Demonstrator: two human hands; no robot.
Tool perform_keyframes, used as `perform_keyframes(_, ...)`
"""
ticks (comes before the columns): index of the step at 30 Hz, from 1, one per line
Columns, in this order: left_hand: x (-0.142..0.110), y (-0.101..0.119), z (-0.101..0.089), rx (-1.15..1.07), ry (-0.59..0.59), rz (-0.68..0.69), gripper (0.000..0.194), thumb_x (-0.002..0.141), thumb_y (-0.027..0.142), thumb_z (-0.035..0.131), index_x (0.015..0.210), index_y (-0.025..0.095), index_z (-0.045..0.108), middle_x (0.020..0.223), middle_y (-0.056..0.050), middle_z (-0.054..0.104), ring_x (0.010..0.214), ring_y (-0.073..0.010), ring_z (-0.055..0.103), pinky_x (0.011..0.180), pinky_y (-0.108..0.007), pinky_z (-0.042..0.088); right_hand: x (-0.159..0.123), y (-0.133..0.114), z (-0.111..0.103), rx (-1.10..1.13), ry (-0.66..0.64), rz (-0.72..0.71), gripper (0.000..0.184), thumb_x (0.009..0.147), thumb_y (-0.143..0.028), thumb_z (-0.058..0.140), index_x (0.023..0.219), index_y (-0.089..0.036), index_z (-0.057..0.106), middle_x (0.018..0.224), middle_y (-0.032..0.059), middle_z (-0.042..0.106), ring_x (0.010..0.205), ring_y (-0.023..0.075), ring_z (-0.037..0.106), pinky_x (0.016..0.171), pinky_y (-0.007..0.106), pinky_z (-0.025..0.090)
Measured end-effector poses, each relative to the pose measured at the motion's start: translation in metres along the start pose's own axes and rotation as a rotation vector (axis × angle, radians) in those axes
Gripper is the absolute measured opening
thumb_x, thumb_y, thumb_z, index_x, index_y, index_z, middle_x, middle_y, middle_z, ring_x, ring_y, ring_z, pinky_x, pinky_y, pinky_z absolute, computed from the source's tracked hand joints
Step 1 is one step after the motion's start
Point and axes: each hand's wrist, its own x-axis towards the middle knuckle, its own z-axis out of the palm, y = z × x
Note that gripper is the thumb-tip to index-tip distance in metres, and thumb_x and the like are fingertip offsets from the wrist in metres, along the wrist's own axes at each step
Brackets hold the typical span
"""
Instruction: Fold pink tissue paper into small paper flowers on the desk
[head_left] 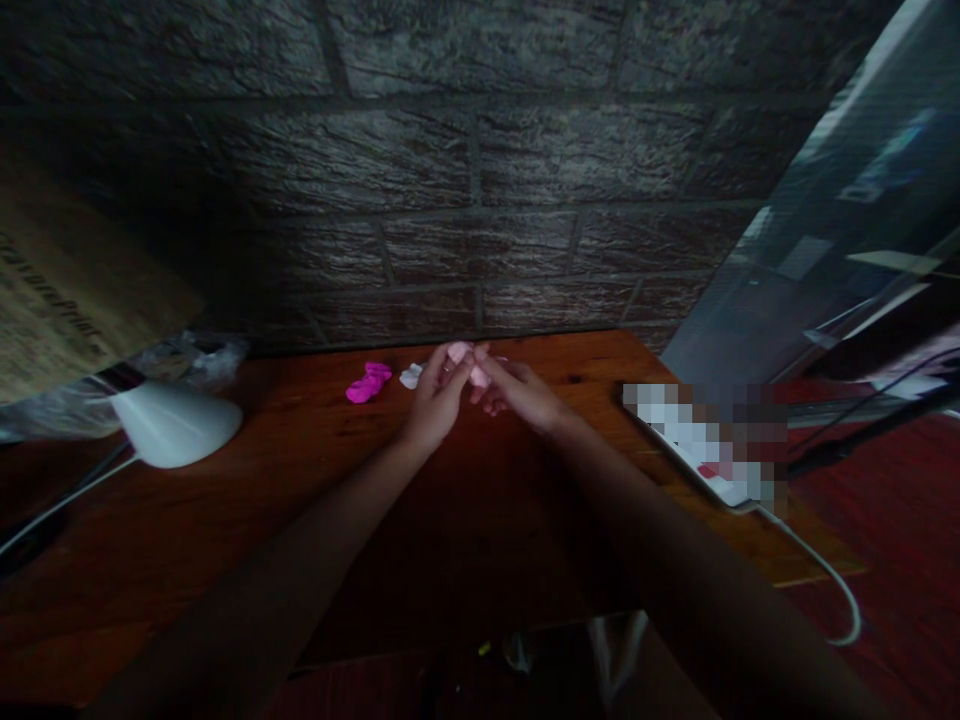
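Both of my hands meet over the far part of the wooden table, in the middle of the head view. Between them is a light pink soft lump [478, 375] that looks like modelling clay; its exact kind is not plain. My left hand [441, 390] grips it from the left, thumb on top. From the other side my right hand [517, 390] pinches it with thumb and fingers. A white lump [410, 376] lies just left of my left hand, partly hidden behind it. Farther left rests a bright magenta lump [368, 382] of similar soft look.
The wooden table [300, 480] backs onto a dark brick wall [480, 170]. At left stand a white cone-shaped object [176, 425] with a cable, clear plastic and a brown printed package [67, 270]. A white blurred-out device [690, 440] with a cable lies at right.
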Motion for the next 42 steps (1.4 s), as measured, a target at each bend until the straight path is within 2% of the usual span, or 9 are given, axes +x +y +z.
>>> perform_keyframes(3, 0.002, -0.001, -0.001, -0.199, -0.102, -0.135, 0.027, 0.094, 0.047, 0.058, 0.106, 0.023, 0.063, 0.122, -0.010, 0.073, 0.112, -0.0240, 0.069, 0.091, -0.041, 0.056, -0.002, 0.000, -0.002, -0.028, -0.054, -0.019, 0.053, 0.078, -0.070, 0.070, 0.077, -0.018, 0.065, 0.062, -0.0008, 0.061, 0.051, 0.0080, 0.051, 0.047, 0.019, 0.041)
perform_keyframes(7, 0.004, 0.003, -0.004, -0.374, -0.195, -0.272, 0.024, 0.087, 0.042, 0.070, 0.100, 0.022, 0.067, 0.119, -0.009, 0.075, 0.107, -0.0243, 0.070, 0.080, -0.036, 0.058, -0.006, -0.002, -0.004, 0.029, -0.134, 0.075, 0.050, 0.078, -0.067, 0.072, 0.079, -0.018, 0.063, 0.062, -0.0026, 0.059, 0.050, 0.0066, 0.049, 0.045, 0.017, 0.038)
perform_keyframes(14, 0.004, 0.010, -0.004, -0.438, -0.239, -0.250, 0.027, 0.078, 0.030, 0.081, 0.100, 0.019, 0.070, 0.110, -0.008, 0.077, 0.106, -0.0208, 0.071, 0.080, -0.027, 0.058, -0.010, -0.005, -0.003, -0.002, -0.221, 0.093, 0.050, 0.084, -0.066, 0.068, 0.080, -0.017, 0.061, 0.062, -0.0009, 0.063, 0.052, 0.0066, 0.054, 0.049, 0.016, 0.044)
perform_keyframes(22, 0.003, 0.005, -0.002, -0.486, -0.238, -0.275, 0.032, 0.085, 0.042, 0.073, 0.107, 0.019, 0.070, 0.116, -0.010, 0.075, 0.092, -0.0202, 0.073, 0.068, -0.027, 0.060, -0.008, -0.004, -0.002, -0.093, -0.314, 0.000, 0.042, 0.096, -0.057, 0.057, 0.086, -0.017, 0.063, 0.065, 0.0020, 0.071, 0.052, 0.0101, 0.063, 0.054, 0.021, 0.051)
perform_keyframes(26, 0.002, 0.010, 0.000, -0.416, -0.357, -0.375, 0.054, 0.092, 0.061, 0.054, 0.118, 0.016, 0.069, 0.103, -0.013, 0.076, 0.064, -0.0164, 0.069, 0.049, -0.026, 0.054, -0.008, -0.008, 0.000, -0.147, -0.322, -0.056, 0.039, 0.101, -0.049, 0.051, 0.085, -0.016, 0.064, 0.066, 0.0021, 0.071, 0.053, 0.0100, 0.064, 0.055, 0.021, 0.052)
perform_keyframes(29, 0.001, 0.013, 0.002, -0.339, -0.361, -0.370, 0.064, 0.096, 0.067, 0.042, 0.120, 0.013, 0.069, 0.085, -0.011, 0.075, 0.055, -0.0145, 0.065, 0.046, -0.025, 0.050, -0.007, -0.006, 0.001, -0.246, -0.295, -0.061, 0.039, 0.102, -0.043, 0.051, 0.078, -0.015, 0.064, 0.069, 0.0034, 0.072, 0.054, 0.0099, 0.065, 0.056, 0.022, 0.052)
perform_keyframes(34, -0.001, 0.011, 0.005, -0.170, -0.330, -0.294, 0.055, 0.096, 0.060, 0.048, 0.112, 0.012, 0.071, 0.063, -0.002, 0.066, 0.038, -0.0092, 0.049, 0.041, -0.023, 0.044, -0.003, 0.000, 0.001, -0.374, -0.189, -0.065, 0.021, 0.096, -0.029, 0.062, 0.083, -0.014, 0.065, 0.067, 0.0010, 0.071, 0.052, 0.0092, 0.064, 0.052, 0.020, 0.051)
perform_keyframes(38, -0.004, 0.010, 0.004, 0.036, -0.324, -0.206, 0.056, 0.094, 0.064, 0.049, 0.098, 0.014, 0.073, 0.047, 0.001, 0.056, 0.043, -0.0124, 0.056, 0.044, -0.022, 0.043, -0.005, -0.005, 0.001, -0.311, -0.218, 0.110, 0.009, 0.093, -0.021, 0.065, 0.092, -0.012, 0.068, 0.070, 0.0032, 0.073, 0.057, 0.0104, 0.068, 0.052, 0.019, 0.052)
perform_keyframes(42, -0.006, 0.012, 0.004, 0.143, -0.330, -0.092, 0.057, 0.094, 0.065, 0.048, 0.099, 0.014, 0.073, 0.047, 0.002, 0.056, 0.046, -0.0131, 0.059, 0.046, -0.022, 0.045, -0.010, -0.012, 0.003, -0.266, -0.194, 0.196, 0.020, 0.091, -0.019, 0.069, 0.110, -0.014, 0.067, 0.071, 0.0013, 0.075, 0.053, 0.0097, 0.067, 0.042, 0.015, 0.043)
